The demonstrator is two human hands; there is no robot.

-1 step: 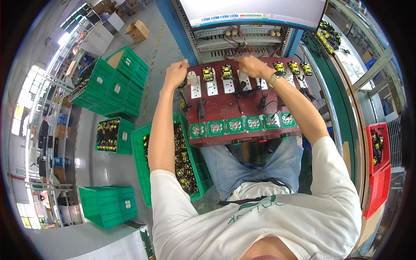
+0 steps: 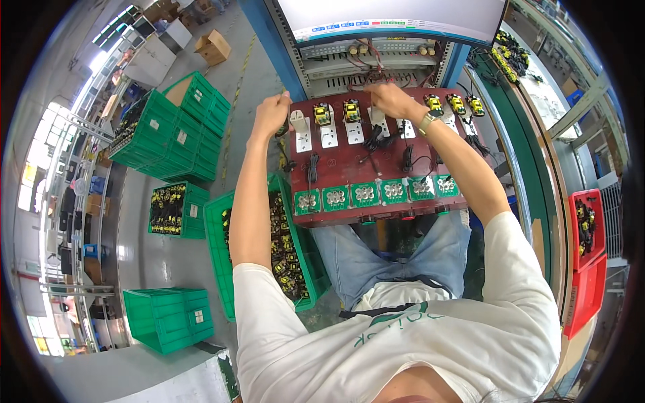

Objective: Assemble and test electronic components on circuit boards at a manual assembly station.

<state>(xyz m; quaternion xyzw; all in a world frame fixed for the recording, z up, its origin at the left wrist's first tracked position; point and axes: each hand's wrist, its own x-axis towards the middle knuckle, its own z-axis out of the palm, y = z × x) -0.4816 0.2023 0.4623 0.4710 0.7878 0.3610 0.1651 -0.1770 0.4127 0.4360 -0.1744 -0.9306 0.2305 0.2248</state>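
Observation:
In front of me is a dark red test box (image 2: 336, 166) with a row of white socket plates (image 2: 328, 138) and green boards (image 2: 365, 195) along its near edge. Yellow-and-black circuit boards (image 2: 353, 111) with black leads stand at several sockets; a white plug (image 2: 297, 121) is at the far-left one. Beside that plug, at the box's left edge, my left hand (image 2: 272, 113) is closed with curled fingers; what it grips is hidden. My right hand (image 2: 390, 99) reaches over the middle sockets, its fingers pinched together. Whatever they hold is too small to make out. Black cables (image 2: 377, 142) lie below it.
A monitor (image 2: 390, 17) hangs above the box in a blue frame (image 2: 262, 54). Left of my legs sits a green crate (image 2: 218, 269) full of boards; more green crates (image 2: 168, 322) stand on the floor. Red bins (image 2: 583, 295) and a green conveyor (image 2: 531, 174) are on the right.

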